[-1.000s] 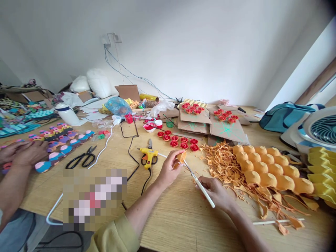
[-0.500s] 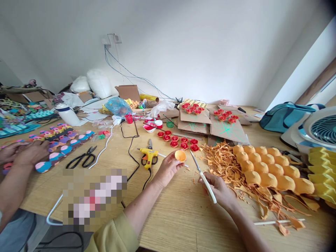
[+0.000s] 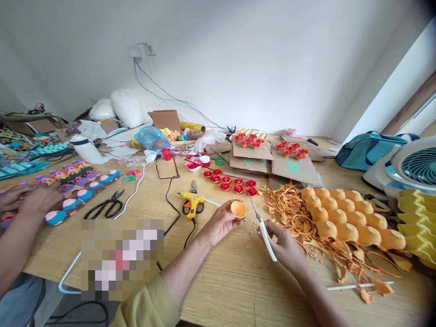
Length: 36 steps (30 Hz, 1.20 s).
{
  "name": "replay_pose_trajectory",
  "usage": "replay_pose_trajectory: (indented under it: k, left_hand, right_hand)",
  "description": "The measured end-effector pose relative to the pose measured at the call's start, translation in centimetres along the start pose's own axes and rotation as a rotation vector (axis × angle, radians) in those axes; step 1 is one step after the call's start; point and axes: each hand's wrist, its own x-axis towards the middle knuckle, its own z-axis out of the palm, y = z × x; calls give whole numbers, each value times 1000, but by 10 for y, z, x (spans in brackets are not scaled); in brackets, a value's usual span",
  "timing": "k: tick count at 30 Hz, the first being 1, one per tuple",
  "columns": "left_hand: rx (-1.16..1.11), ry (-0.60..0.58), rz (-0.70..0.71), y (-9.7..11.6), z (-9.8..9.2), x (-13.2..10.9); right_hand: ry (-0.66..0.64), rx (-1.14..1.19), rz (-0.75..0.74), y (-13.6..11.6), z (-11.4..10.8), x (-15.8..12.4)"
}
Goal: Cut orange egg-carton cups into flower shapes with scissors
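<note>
Pinched in my left hand is a small orange egg-carton cup, its open side toward me. My right hand grips a pair of scissors with white handles, the blades pointing up and away, just right of the cup and apart from it. Orange carton trimmings lie heaped beyond my right hand. Beside them rests an orange egg tray with its cups facing down. Several red paper roses stand on the table past the cup.
A yellow glue gun lies left of my left hand, over another pair of scissors. Black-handled scissors lie further left. A co-worker's hands are among painted carton pieces. Cardboard sheets hold more roses. A fan stands at right.
The cup in my left hand has moved slightly right and down, and its opening is turned more toward me. The scissors in my right hand have shifted a little and stand steeper.
</note>
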Motion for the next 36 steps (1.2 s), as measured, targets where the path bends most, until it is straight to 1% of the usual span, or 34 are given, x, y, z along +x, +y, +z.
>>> replay_pose_trajectory:
  k: [4, 7, 11, 15, 19, 23, 28, 33, 36]
  left_hand:
    - [37, 13, 16, 0, 2, 0]
    - [79, 16, 31, 0, 3, 1]
    - [124, 18, 40, -1, 2, 1]
    - [141, 34, 39, -2, 2, 1]
    - [144, 20, 44, -1, 2, 1]
    - [134, 32, 38, 0, 3, 0]
    - [117, 30, 39, 2, 5, 0]
    - [116, 31, 48, 1, 2, 1]
    - [111, 28, 56, 0, 0, 1]
  right_hand:
    - [73, -224, -81, 3, 1, 1]
    - [86, -341, -145, 4, 2, 0]
    - [98, -432, -213, 7, 1, 1]
    - [123, -485, -243, 13, 0, 2]
    - [124, -501, -261, 16, -1, 2]
    - [116, -502, -267, 18, -2, 3]
    - [100, -483, -251, 22, -2, 3]
    - [85, -418, -210, 19, 0, 2]
    - [83, -388, -212, 16, 0, 2]
